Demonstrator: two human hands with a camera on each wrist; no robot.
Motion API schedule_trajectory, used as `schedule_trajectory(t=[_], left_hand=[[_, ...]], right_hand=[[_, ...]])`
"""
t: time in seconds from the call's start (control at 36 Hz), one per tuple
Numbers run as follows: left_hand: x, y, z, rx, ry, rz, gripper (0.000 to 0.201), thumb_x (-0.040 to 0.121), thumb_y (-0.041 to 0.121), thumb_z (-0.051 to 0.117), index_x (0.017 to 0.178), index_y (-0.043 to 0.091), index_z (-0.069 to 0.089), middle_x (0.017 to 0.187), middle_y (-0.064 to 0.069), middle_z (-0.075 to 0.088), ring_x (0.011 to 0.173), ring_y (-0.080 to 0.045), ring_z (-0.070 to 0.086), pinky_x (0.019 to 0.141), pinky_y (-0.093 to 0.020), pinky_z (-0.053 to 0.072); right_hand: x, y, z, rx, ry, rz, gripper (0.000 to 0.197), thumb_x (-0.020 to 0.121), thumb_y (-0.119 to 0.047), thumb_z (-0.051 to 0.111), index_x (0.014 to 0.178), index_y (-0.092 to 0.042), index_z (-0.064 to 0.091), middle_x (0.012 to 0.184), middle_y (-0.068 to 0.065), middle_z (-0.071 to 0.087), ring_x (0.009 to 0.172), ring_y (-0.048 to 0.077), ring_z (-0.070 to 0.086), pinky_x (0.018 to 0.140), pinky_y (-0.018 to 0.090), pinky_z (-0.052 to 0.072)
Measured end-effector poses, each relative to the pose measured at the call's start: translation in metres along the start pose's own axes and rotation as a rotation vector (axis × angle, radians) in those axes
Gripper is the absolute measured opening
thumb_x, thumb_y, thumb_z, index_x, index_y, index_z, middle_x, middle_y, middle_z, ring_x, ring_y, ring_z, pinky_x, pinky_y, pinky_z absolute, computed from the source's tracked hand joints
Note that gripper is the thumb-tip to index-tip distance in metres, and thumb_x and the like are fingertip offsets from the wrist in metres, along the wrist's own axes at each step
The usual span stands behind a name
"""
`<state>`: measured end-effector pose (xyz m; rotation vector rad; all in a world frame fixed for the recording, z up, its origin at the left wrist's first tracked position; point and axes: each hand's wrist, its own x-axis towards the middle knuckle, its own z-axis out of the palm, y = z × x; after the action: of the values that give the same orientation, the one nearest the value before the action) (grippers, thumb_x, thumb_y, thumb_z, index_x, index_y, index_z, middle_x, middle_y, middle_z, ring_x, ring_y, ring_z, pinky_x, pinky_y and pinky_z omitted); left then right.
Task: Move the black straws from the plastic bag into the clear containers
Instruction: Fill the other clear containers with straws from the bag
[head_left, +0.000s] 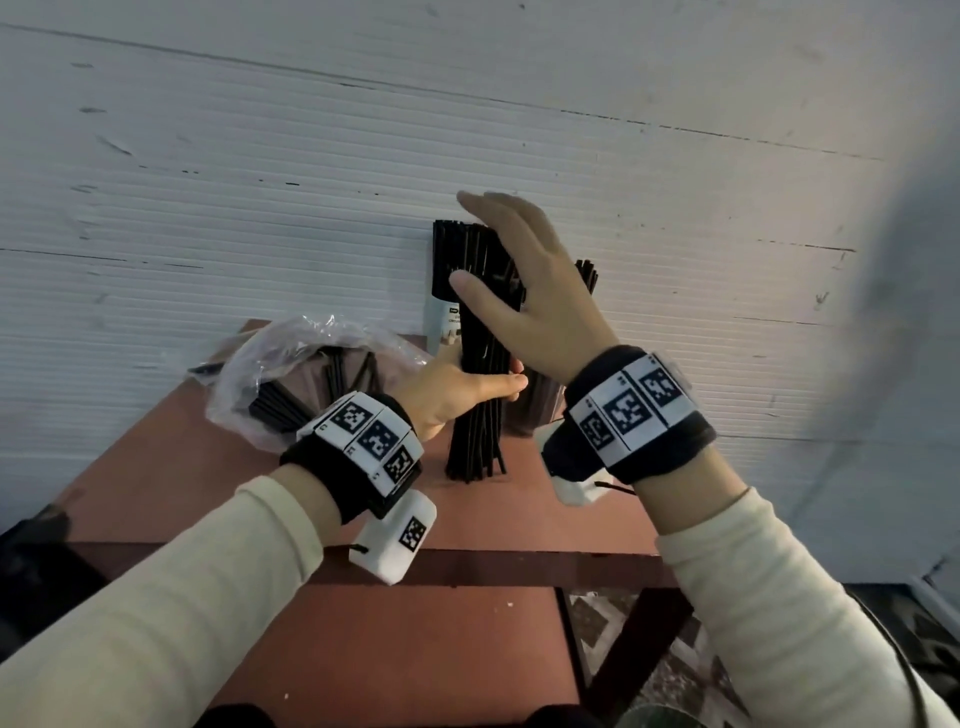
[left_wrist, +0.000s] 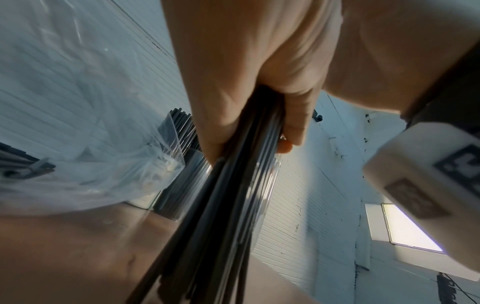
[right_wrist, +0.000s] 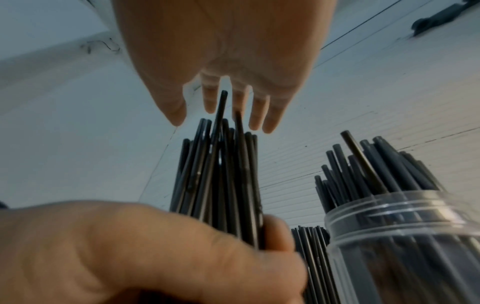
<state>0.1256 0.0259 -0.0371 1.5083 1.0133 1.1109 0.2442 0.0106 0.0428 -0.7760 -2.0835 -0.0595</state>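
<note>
My left hand (head_left: 457, 389) grips a bundle of black straws (head_left: 478, 415) around its middle and holds it upright, with the lower ends on the red table (head_left: 363, 613). The same grip shows close up on the bundle (left_wrist: 228, 195) in the left wrist view. Over the bundle's top ends (right_wrist: 221, 164) my right hand (head_left: 519, 291) is spread flat with straight fingers and holds nothing; I cannot tell whether it touches them. A crumpled plastic bag (head_left: 291, 374) with more straws lies to the left. Two clear containers stand behind, one labelled (head_left: 444, 317) and one at the right (right_wrist: 402, 236), both holding straws.
A white ribbed wall (head_left: 260, 182) rises directly behind the table. The table's front edge (head_left: 467, 566) has a dark bar, with patterned floor (head_left: 649, 649) below to the right. A dark object (head_left: 31, 561) sits at the far left.
</note>
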Motion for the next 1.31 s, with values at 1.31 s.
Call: schedule_trajectory(t=[1.31], left_hand=[[-0.006, 0.004, -0.003, 0.154, -0.443, -0.214, 0.028, 0.085, -0.006, 0.067, 0.104, 0.015, 0.064, 0.08, 0.013, 0.073, 0.081, 0.001, 0.068, 0.076, -0.018, 0.051]], right_hand=[[-0.023, 0.026, 0.018, 0.108, 0.08, 0.055, 0.005, 0.084, -0.002, 0.061, 0.087, -0.004, 0.058, 0.091, 0.005, 0.057, 0.084, 0.015, 0.054, 0.077, 0.017, 0.043]])
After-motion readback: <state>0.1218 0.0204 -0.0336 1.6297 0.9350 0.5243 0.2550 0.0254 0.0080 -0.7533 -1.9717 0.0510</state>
